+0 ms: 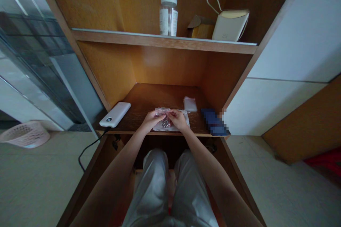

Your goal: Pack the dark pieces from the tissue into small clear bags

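Note:
Both of my hands meet over a clear plastic bag (172, 122) lying on the dark wooden desk (160, 95). My left hand (152, 120) pinches the bag's upper edge, and my right hand (177, 120) grips the same edge beside it. Small metal parts (165, 124) show through the plastic below my fingers, though their exact kind is unclear. To the left of my left hand lies a white power bank (115, 114). A small white packet (190, 104) sits just beyond my right hand.
A black cable (92, 145) drops from the power bank over the desk's front edge. A blue item (213, 122), partly blurred, lies at the right. Above stands a shelf (160, 40) holding a labelled jar (168, 16), a cardboard piece (202, 28) and a cream pouch (230, 25).

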{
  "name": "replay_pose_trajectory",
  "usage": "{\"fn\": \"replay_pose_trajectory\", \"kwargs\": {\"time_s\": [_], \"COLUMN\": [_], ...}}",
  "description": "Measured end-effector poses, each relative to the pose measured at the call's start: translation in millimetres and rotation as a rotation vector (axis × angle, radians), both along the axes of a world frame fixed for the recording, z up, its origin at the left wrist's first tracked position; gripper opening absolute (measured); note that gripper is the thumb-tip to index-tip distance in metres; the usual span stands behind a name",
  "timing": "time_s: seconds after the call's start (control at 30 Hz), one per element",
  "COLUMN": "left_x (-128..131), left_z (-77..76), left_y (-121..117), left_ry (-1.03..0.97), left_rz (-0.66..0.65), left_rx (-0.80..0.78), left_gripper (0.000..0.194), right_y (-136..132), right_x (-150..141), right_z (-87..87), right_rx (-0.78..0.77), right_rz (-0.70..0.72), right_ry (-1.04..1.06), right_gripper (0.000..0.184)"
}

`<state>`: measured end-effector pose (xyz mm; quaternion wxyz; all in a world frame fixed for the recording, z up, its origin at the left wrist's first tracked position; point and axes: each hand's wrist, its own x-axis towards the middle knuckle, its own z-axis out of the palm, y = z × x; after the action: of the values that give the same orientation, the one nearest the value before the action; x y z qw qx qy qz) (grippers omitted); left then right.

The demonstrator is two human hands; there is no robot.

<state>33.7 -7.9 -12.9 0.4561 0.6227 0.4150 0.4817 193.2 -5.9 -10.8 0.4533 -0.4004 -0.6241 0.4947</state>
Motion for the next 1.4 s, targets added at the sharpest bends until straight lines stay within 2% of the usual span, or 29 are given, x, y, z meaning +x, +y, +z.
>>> {"fn": "replay_pose_trajectory", "kwargs": {"time_s": [0.2,0.37,0.47,0.7,1.1,1.4], "left_x": [0.8,0.0,0.2,2.0,3.5,4.5], "left_z": [2.0,6.6,7.8,10.5,11.8,11.6], "left_y": [-3.5,-10.3,-11.5,-11.8,-12.7,-13.8], "left_ry": [0.072,-0.042,-0.065,-0.014,-0.054,-0.087], "left_rz": [0.011,0.104,0.107,0.091,0.111,0.132], "left_rx": [-0.008,-0.013,-0.035,-0.038,-0.032,-0.04], "left_gripper": [0.034,0.037,0.04,0.037,0.033,0.028], "right_y": [-3.3,-3.8,-4.0,-3.2,-1.5,-1.3], "right_x": [0.5,1.1,1.5,2.0,-0.3,2.4], "right_z": [-1.1,-0.2,-0.4,-3.6,-6.3,-6.6], "right_rx": [0.084,0.207,0.254,0.227,0.249,0.331], "right_rz": [-0.019,-0.054,-0.049,-0.12,-0.148,-0.159], "right_ry": [-0.125,-0.235,-0.221,-0.203,-0.056,-0.064], "right_gripper": [0.03,0.027,0.026,0.028,0.032,0.031]}}
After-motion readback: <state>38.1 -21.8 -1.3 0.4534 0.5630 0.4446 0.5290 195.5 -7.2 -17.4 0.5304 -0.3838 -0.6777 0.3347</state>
